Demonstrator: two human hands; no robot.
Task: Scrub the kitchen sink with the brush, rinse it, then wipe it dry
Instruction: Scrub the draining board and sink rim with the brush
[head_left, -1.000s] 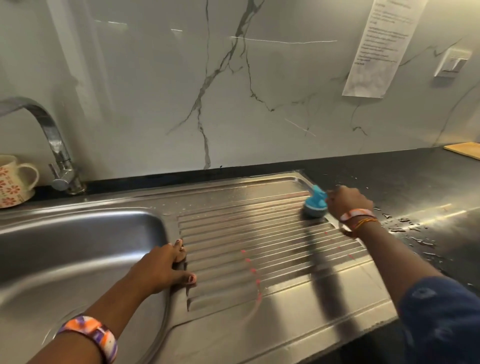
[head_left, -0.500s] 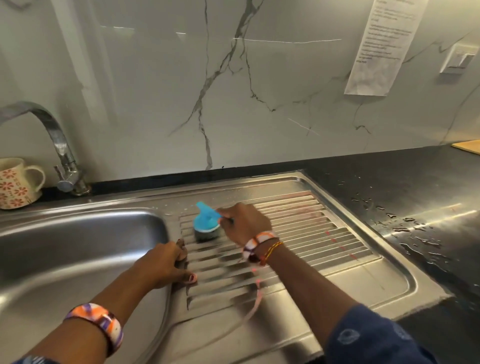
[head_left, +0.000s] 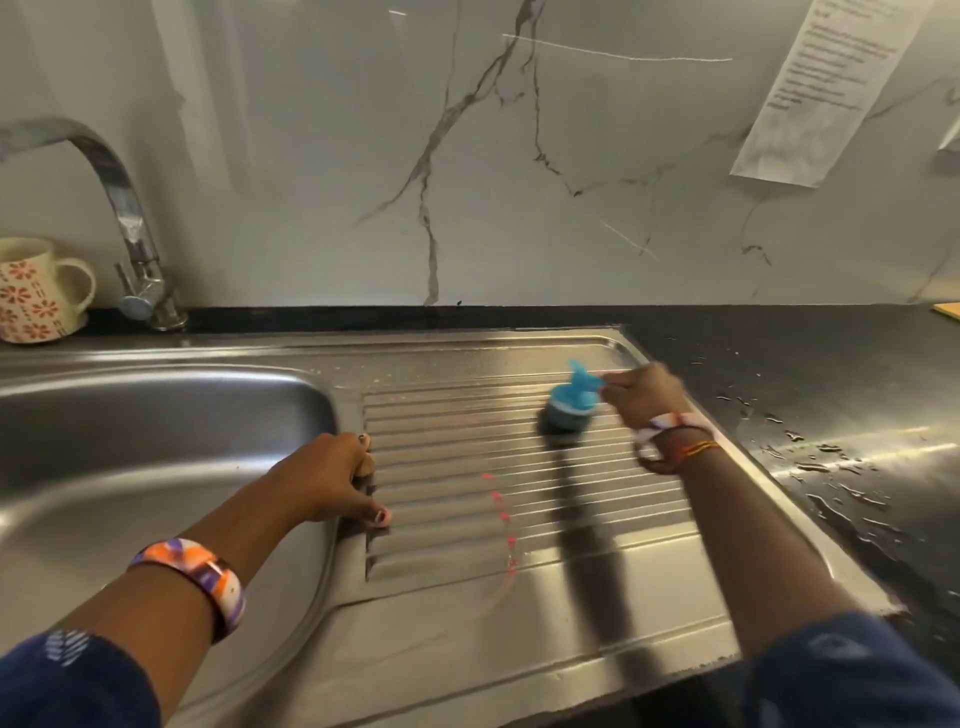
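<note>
Brush (head_left: 571, 402) now far right in right hand's (head_left: 644, 397) grip; left hand (head_left: 324, 480) flat; one sink (head_left: 156, 441)

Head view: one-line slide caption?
Right hand scrubs the drainboard with a blue brush; left hand rests by the basin.

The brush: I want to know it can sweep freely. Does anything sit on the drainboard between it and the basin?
Only the left hand, resting on the ridge between drainboard and basin; otherwise nothing visible blocks the brush.
</note>
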